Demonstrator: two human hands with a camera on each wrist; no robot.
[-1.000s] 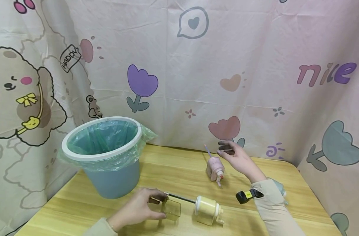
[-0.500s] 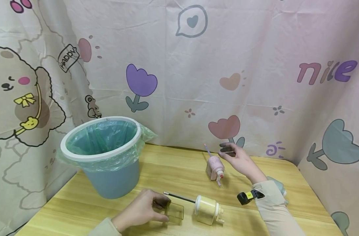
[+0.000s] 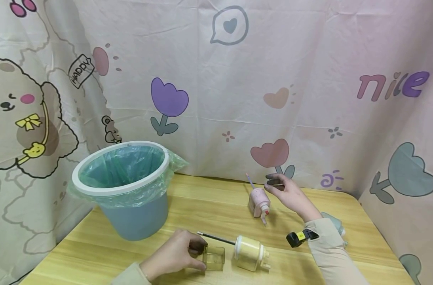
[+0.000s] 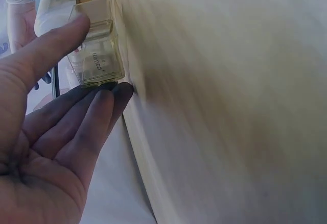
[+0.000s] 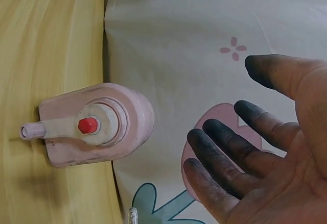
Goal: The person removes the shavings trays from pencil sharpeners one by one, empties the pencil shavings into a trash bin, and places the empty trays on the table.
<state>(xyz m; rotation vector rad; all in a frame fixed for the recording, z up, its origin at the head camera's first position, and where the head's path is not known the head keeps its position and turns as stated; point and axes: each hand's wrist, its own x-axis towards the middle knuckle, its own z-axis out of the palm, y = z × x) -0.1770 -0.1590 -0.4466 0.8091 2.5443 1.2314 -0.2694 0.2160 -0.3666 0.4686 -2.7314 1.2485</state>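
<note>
Between thumb and fingers, my left hand [image 3: 177,253] pinches a clear yellow shavings drawer [image 3: 215,258], low over the table. Left of the yellow crank pencil sharpener [image 3: 247,253], the drawer sits apart from it by a small gap. A dark pencil [image 3: 218,238] sticks out of that sharpener toward the left. In the left wrist view, the drawer [image 4: 102,63] shows small printed lettering. My right hand [image 3: 289,196] is held with relaxed fingers beside a pink crank pencil sharpener [image 3: 259,200], touching nothing. Dark smudges cover its fingers [image 5: 222,140]. A purple pencil [image 3: 250,181] stands in the pink sharpener.
A blue bin [image 3: 134,219] with a white rim and green liner stands at the left of the wooden table [image 3: 202,198]. Partly behind my right sleeve sits a pale blue-green object [image 3: 334,223]. A printed curtain [image 3: 220,79] hangs close behind the table.
My left hand has moved a little to the right with the drawer, nearer to the yellow sharpener. The right hand has hardly moved.
</note>
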